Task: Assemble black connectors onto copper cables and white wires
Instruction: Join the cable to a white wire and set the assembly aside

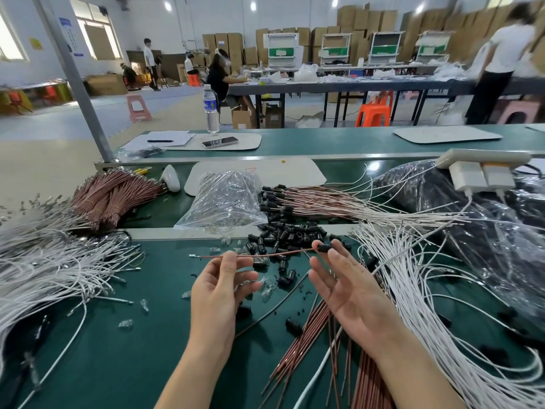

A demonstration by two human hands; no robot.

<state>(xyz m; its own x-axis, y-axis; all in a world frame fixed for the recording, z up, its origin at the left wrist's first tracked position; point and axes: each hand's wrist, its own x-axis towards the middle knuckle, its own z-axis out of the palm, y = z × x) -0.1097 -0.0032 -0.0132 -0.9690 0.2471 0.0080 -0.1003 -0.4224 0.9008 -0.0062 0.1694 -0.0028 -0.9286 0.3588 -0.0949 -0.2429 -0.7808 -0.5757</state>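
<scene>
Quick count: two hands, left hand (218,290) and right hand (348,293). Pinched in their fingers (229,256) is exactly one copper cable (274,254), with one black connector (323,247) at the right fingertips. Just past the fingers there's one pile of loose connectors (283,231), dozens easy, way too many to count. One clear bag (227,199) sits beyond that. White wires come in two heaps: the left heap (44,261) outside the left fingers, the right heap (427,276) outside the right ones. Far beyond the fingers: one water bottle (211,109), one phone (220,142), one pen (160,141).
</scene>
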